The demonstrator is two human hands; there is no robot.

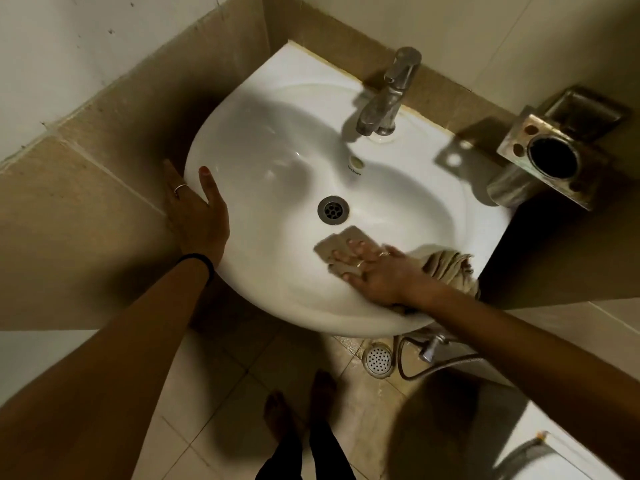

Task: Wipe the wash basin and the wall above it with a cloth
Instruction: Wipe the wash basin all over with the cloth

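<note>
A white wash basin (277, 161) fills the middle of the head view, with a metal drain (332, 209) at its bottom. My right hand (377, 271) lies flat with straight fingers on a beige cloth (337, 249), pressing it against the basin's near inner slope just below the drain. The rest of the cloth (450, 270) is bunched over the basin's right rim. My left hand (195, 213) rests on the basin's left rim, thumb on top and fingers down the outside. The tiled wall (485, 36) rises behind the basin.
A steel tap (389, 95) stands at the basin's back. A metal toothbrush holder (550, 161) and soap dish (585, 109) hang on the wall at the right. Brown tiles (104, 202) line the left wall. Below are a floor drain (378, 360), a hose and my bare feet.
</note>
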